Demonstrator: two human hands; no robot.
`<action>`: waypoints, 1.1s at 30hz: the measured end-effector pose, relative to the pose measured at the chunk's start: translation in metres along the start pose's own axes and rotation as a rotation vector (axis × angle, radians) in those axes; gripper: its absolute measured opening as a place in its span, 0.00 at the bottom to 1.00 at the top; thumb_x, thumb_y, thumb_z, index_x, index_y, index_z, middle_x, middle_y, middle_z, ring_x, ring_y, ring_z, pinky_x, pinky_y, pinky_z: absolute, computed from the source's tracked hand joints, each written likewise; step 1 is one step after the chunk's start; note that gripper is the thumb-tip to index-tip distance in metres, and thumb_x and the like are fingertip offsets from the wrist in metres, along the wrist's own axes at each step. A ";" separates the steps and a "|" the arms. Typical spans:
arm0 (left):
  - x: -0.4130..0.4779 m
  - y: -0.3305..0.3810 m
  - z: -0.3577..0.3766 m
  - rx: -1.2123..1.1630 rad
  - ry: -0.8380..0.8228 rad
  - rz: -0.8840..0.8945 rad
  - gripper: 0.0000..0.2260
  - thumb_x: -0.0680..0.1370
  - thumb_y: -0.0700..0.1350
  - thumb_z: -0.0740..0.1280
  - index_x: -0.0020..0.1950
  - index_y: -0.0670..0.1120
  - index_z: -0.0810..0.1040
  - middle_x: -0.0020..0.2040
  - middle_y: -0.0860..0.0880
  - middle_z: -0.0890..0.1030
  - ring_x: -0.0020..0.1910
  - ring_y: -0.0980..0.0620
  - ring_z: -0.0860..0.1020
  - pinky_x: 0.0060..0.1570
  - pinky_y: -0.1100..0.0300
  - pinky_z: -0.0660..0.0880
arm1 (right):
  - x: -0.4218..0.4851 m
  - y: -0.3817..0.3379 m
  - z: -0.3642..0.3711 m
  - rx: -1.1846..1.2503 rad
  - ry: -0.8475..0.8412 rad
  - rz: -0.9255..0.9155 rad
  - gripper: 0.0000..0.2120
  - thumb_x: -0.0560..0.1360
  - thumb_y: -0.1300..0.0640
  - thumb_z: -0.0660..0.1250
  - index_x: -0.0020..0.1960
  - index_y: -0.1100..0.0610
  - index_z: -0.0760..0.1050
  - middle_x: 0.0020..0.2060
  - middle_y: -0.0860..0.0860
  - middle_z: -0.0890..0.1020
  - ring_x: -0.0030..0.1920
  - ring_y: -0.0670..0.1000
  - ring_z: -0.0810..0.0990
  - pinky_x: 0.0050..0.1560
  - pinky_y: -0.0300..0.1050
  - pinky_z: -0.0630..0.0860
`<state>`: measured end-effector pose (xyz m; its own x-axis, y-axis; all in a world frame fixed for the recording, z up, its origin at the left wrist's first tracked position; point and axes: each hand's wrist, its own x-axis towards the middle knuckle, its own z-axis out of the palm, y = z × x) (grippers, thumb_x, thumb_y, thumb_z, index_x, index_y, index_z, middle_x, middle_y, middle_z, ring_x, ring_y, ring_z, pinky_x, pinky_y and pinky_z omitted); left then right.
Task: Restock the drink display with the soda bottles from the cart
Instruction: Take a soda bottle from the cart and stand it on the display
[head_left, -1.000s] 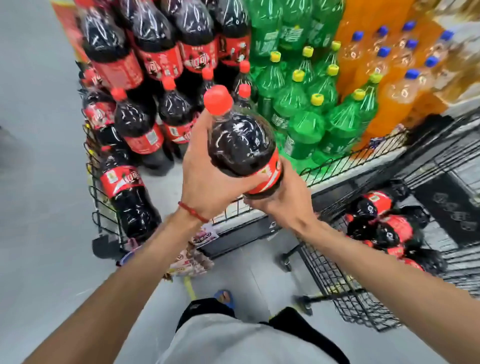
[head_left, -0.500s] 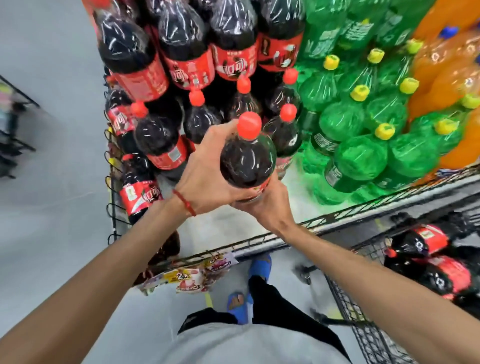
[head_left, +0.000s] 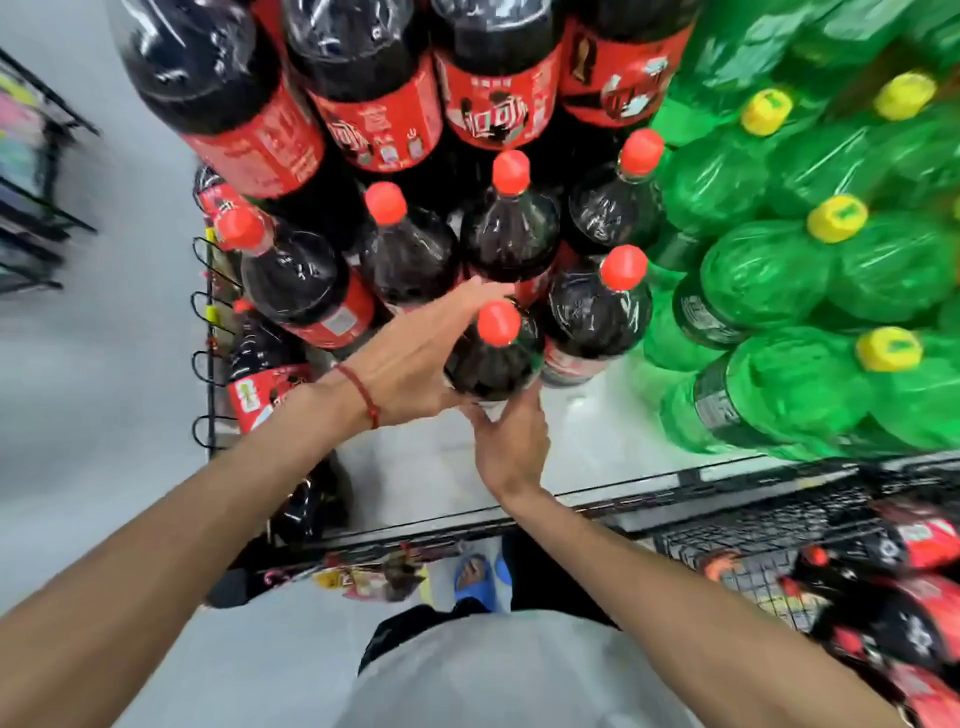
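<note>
soda bottle (head_left: 488, 364) upright near the shelf (head_left: 597, 441) front edge, left hand (head_left: 410, 358) and right hand (head_left: 511, 447) both gripping it; several more left in the cart (head_left: 748, 566).

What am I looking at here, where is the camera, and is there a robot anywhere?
No robot: these are a person's two bare arms, filmed by one wide-angle camera worn on the head, looking down. The left hand wraps the shoulder of a dark cola bottle with a red cap; the right hand has its grip lower down, near the base. They hold it over the white shelf, among other colas, with green bottles to the right. More red-labelled bottles lie in the wire cart at lower right. Whether the held bottle's base touches the shelf is hidden.
</note>
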<state>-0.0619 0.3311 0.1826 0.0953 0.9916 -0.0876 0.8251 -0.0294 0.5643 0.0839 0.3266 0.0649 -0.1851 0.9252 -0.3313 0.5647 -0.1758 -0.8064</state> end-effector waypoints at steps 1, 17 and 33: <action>0.002 -0.005 0.000 0.014 -0.021 -0.002 0.50 0.68 0.52 0.82 0.82 0.51 0.56 0.80 0.50 0.64 0.78 0.62 0.57 0.73 0.70 0.57 | 0.000 0.000 0.002 -0.027 -0.002 0.008 0.42 0.75 0.45 0.74 0.80 0.52 0.54 0.67 0.50 0.78 0.63 0.57 0.78 0.45 0.46 0.64; -0.023 0.007 0.043 -0.142 0.445 -0.223 0.47 0.67 0.55 0.80 0.80 0.46 0.61 0.76 0.49 0.64 0.75 0.52 0.63 0.74 0.59 0.63 | 0.020 0.022 -0.014 -0.332 -0.169 -0.160 0.38 0.80 0.44 0.67 0.80 0.58 0.52 0.65 0.57 0.80 0.63 0.64 0.79 0.46 0.53 0.69; -0.007 0.016 0.015 -0.214 0.495 -0.282 0.21 0.68 0.60 0.77 0.55 0.55 0.74 0.46 0.62 0.73 0.47 0.65 0.73 0.52 0.59 0.72 | 0.022 0.021 0.016 -0.292 0.020 0.009 0.38 0.75 0.41 0.74 0.73 0.57 0.60 0.63 0.56 0.80 0.64 0.62 0.78 0.53 0.59 0.75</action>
<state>-0.0407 0.3217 0.1802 -0.4227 0.9001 0.1054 0.6460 0.2177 0.7316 0.0789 0.3381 0.0332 -0.1643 0.9310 -0.3260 0.7746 -0.0829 -0.6270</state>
